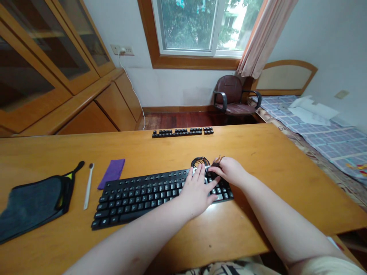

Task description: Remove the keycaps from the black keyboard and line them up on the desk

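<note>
A black keyboard (134, 200) lies at a slant on the wooden desk, its top rows showing bare switch posts where keycaps are off. My left hand (196, 193) rests on its right part, fingers spread and pressing down on it. Beside it, my right hand (233, 172) is closed around a small dark tool (215, 165) with thin brown prongs sticking up from its top. The tool's lower end is at the keyboard's upper right, partly hidden by my fingers. Behind the keyboard sits a coiled black cable (200, 159).
Loose black keycaps (182, 133) stand in rows near the desk's far edge. Left of the keyboard lie a purple cloth (113, 172), a white toothbrush (88, 187) and a dark grey zip pouch (34, 200). Beyond the desk are a chair (231, 93) and a bed (315, 122).
</note>
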Motion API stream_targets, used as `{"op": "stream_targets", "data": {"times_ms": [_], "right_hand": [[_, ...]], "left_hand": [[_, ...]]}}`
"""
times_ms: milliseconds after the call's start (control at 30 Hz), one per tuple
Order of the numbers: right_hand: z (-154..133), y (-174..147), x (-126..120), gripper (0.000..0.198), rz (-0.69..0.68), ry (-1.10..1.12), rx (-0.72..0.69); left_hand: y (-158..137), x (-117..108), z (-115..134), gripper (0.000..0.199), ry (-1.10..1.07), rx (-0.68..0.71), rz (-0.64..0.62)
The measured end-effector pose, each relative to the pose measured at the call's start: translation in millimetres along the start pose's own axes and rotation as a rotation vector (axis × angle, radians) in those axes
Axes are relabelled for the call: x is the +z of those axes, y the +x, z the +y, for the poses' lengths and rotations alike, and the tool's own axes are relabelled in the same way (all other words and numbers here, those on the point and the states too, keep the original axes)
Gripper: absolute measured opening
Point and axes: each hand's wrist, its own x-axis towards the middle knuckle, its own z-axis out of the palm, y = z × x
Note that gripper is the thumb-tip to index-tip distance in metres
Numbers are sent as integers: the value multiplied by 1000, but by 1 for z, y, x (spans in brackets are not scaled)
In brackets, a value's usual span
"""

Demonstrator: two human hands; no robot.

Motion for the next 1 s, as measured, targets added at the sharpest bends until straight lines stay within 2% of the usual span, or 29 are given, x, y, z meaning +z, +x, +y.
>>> {"op": "stream_targets", "data": {"times_ms": [133, 333, 567, 1000], "right_hand": [[0, 1, 1, 28, -40, 11, -17], [-4, 0, -3, 27, -126, 9, -130], [-7, -3, -4, 25, -88, -32, -229], [9, 1, 14, 29, -17, 409, -108]], "left_hand": [[0, 2, 0, 58, -6, 5, 4], [1, 0, 1, 56, -12, -3, -3], [0, -1, 0, 58, -13, 5, -4], [1, 0, 0, 59, 37, 4, -17]]}}
